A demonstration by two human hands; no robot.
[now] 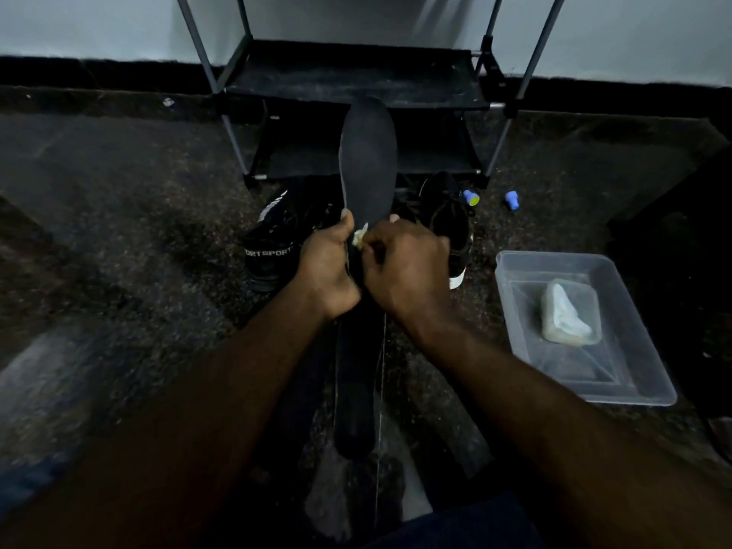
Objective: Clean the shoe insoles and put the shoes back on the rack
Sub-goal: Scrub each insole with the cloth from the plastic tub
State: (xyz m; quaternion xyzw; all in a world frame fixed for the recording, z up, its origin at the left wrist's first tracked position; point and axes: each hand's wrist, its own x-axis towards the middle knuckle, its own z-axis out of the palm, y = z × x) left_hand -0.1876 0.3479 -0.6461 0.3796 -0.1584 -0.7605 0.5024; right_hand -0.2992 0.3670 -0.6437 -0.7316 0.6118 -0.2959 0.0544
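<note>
left hand [325, 267] grip clamped on insole [368, 160] heel, toe up | right hand [408, 267] grip pinching pale wad [359, 236] against insole | shoes [273, 239] on floor just beyond

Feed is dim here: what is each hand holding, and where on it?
Left hand grips the upright black insole at its lower end. Right hand pinches a small pale wipe against that same end.

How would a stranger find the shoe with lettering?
Start at the black shoe rack by the wall. Two black shoes sit on the floor before it. The left shoe, unlike the right shoe, bears white SPORT lettering.
</note>
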